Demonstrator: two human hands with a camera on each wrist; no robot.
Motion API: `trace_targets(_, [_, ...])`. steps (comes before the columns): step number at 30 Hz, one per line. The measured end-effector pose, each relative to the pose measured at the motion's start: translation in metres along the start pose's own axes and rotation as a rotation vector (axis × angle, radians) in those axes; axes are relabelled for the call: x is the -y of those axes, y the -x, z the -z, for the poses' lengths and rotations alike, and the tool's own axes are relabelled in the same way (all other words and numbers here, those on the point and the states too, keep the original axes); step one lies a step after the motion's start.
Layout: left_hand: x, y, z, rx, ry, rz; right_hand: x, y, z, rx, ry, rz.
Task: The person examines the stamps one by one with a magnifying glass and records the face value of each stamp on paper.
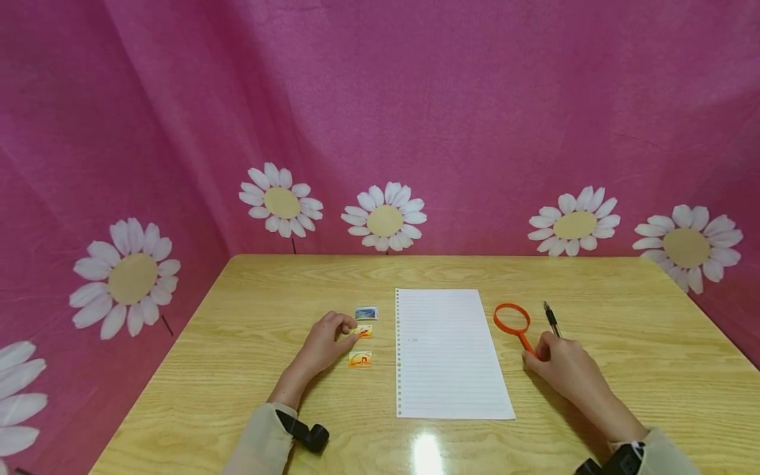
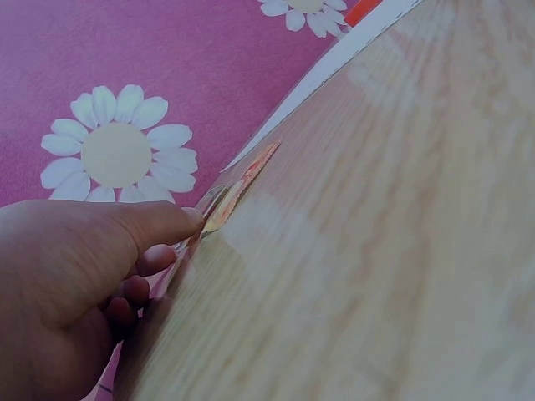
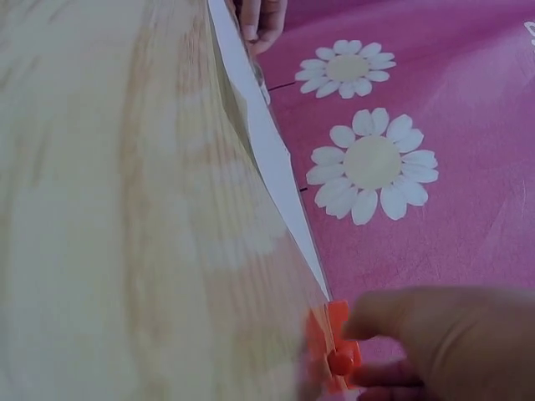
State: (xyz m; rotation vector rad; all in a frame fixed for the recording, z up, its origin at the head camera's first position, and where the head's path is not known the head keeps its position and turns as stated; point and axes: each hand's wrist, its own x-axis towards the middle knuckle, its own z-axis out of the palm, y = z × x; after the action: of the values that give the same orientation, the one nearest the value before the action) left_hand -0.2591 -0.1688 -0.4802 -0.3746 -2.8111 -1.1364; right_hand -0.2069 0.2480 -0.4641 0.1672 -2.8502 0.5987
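Three small picture cards lie in a column: a blue one [image 1: 366, 313], a red-and-yellow one [image 1: 365, 332] and a lower one [image 1: 360, 359]. My left hand [image 1: 320, 344] rests with bent fingers at the middle card's left edge; the left wrist view has the thumb of this hand [image 2: 75, 284] by the end of a card [image 2: 242, 188]. My right hand [image 1: 570, 369] pinches the handle of an orange magnifying glass [image 1: 496, 318], whose ring is near the table. In the right wrist view, my right hand [image 3: 451, 338] is at the orange handle [image 3: 338, 347].
A lined, punched sheet [image 1: 451, 369] with faint writing lies between the hands. A black pen [image 1: 551, 319] lies just beyond my right hand. Behind the wooden table [image 1: 208, 369] hangs a pink curtain [image 1: 475, 119] with white flowers.
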Motion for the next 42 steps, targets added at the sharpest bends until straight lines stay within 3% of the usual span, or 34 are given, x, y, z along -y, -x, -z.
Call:
trace_targets(9, [0.002, 0.001, 0.000, 0.008, 0.012, 0.001, -0.013, -0.006, -0.001, -0.079, -0.078, 0.024])
trace_targets(18, [0.002, 0.006, 0.000, -0.016, 0.030, -0.013, -0.030, -0.011, -0.007, -0.196, -0.135, 0.117])
trace_targets(30, [0.001, 0.009, -0.001, -0.038, 0.057, -0.040, -0.042, -0.021, -0.005, -0.173, -0.176, 0.111])
trace_targets(42, [-0.013, 0.014, -0.005, -0.046, 0.059, -0.096, -0.053, -0.035, -0.001, -0.118, -0.147, 0.048])
